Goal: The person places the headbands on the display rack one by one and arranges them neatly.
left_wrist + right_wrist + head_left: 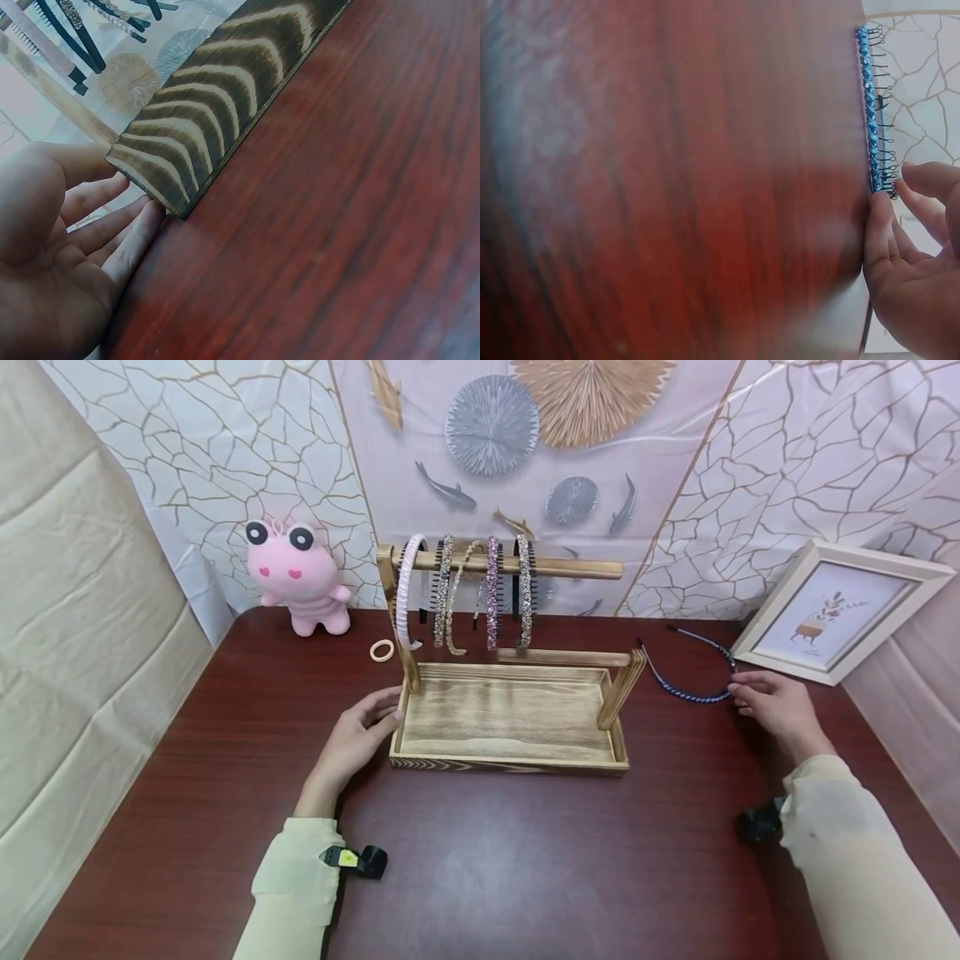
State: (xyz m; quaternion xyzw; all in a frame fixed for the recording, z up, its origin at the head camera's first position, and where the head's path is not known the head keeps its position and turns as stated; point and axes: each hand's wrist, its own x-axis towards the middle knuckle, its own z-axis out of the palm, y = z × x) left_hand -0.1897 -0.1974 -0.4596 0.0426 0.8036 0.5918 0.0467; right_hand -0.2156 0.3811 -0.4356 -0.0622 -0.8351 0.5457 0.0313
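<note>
A wooden headband stand (510, 766) has a tray base, an upper bar and a lower bar. Several headbands hang on the upper bar, among them a pale pink one (406, 589) and a purple glittery one (492, 593). My left hand (356, 737) touches the tray's left end with loosely extended fingers; the left wrist view shows them against the dark-striped tray wall (202, 97). To the right of the stand, a blue braided headband (690, 697) with comb teeth lies on the table. My right hand (780, 710) pinches its right side between thumb and fingers.
A pink plush toy (296, 577) stands at the back left, and a cream ring (382, 651) lies near the stand's left post. A white picture frame (832, 610) leans at the back right. The dark red table (487, 852) stretches in front of the stand.
</note>
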